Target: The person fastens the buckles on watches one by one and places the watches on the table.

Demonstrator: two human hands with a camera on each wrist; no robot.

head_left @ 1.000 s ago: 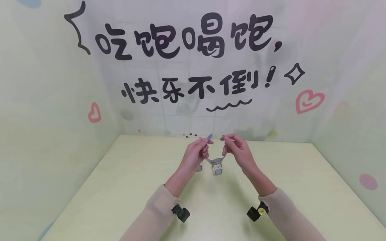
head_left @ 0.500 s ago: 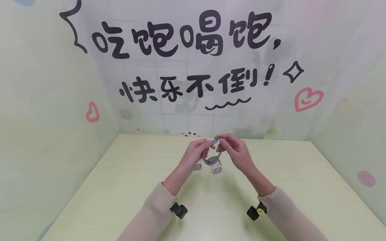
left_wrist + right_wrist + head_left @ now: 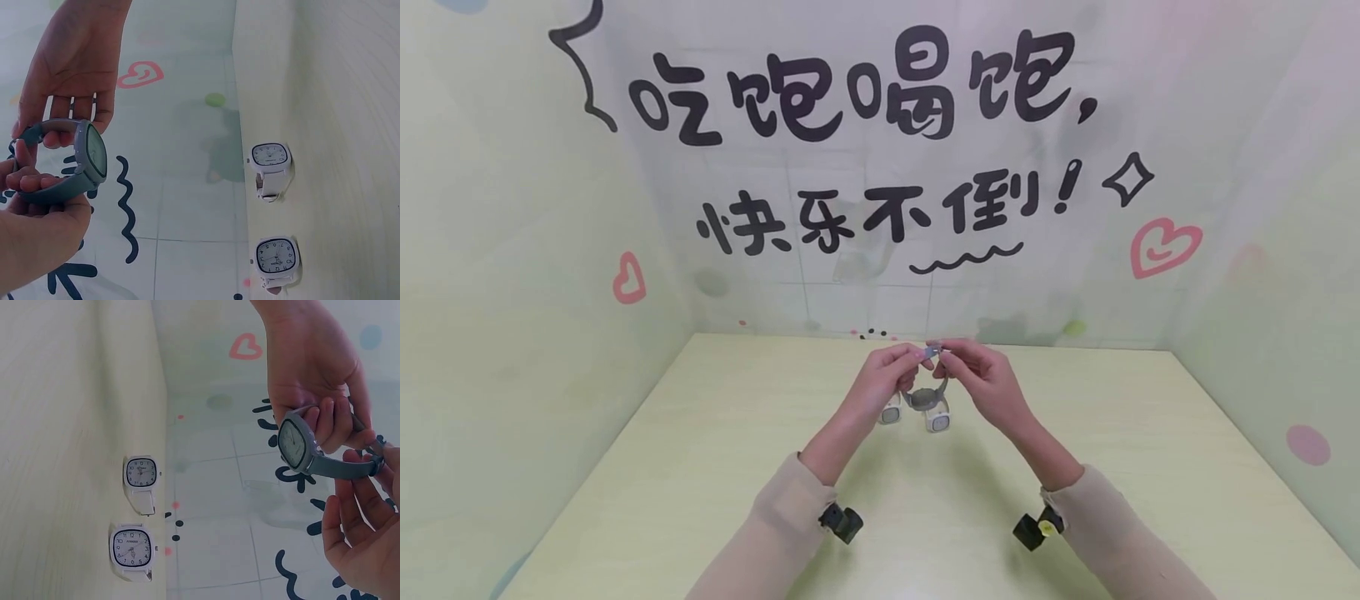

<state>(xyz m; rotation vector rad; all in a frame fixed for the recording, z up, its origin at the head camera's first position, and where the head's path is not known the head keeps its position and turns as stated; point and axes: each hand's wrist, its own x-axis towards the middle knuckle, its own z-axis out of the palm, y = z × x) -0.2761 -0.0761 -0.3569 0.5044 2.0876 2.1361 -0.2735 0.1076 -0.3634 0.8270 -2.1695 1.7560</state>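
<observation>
A grey wristwatch [image 3: 922, 400] hangs between my two hands above the table, dial at the bottom and strap bent upward into a loop. My left hand [image 3: 883, 373] pinches the plain strap end between thumb and fingers. With its thumb and fingertips, my right hand [image 3: 987, 372] grips the buckle end. Both strap ends meet at the top of the loop, and the right wrist view shows the buckle [image 3: 377, 464] close against the fingertips. How far the strap runs through the buckle is hidden by fingers. In the left wrist view the round-cornered dial [image 3: 95, 155] faces sideways.
Two white watches with square dials, one [image 3: 140, 472] and another [image 3: 131, 547], stand on the pale table [image 3: 700, 467] near its back edge. Behind them rises a printed wall cloth [image 3: 880, 300]. Small black cameras [image 3: 841, 522] sit at both sleeves.
The strap ends, apart one second ago, have come together. My right hand has shifted slightly left, bringing the buckle to the strap tip held in my left hand.
</observation>
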